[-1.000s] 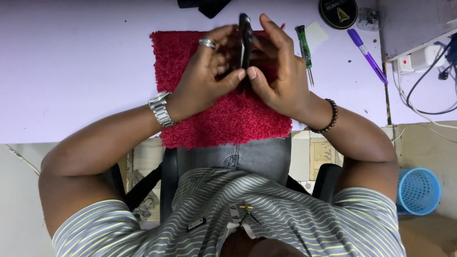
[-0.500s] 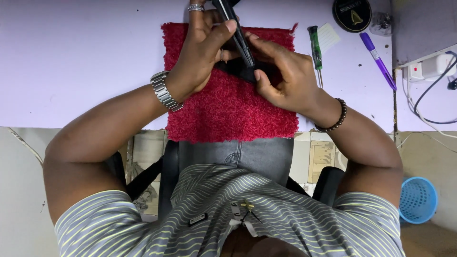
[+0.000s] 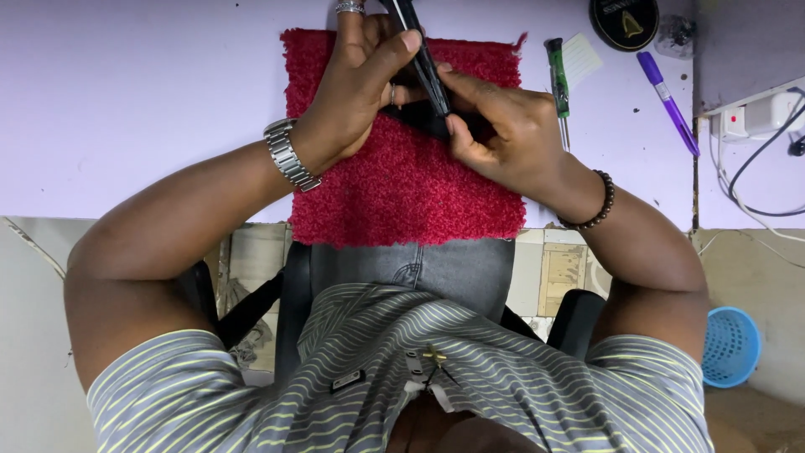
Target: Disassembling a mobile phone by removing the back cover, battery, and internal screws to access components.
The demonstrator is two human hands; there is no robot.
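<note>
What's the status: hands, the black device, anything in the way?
Left hand and right hand both grip the black device above the red mat. Green screwdriver and purple pen lie apart, right of the mat.

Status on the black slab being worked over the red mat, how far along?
Done: tools laid out; green screwdriver and purple pen lie unused beside the red mat. In hand: left hand holds the thin black device edge-on, right hand pinches its lower end. Left: no removed parts visible, so progress seems early.

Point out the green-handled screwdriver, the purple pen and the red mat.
green-handled screwdriver (image 3: 557, 77): head view, on its green handle.
purple pen (image 3: 667, 99): head view, on the middle of its barrel.
red mat (image 3: 402, 189): head view, on bare pile below the hands.
</note>
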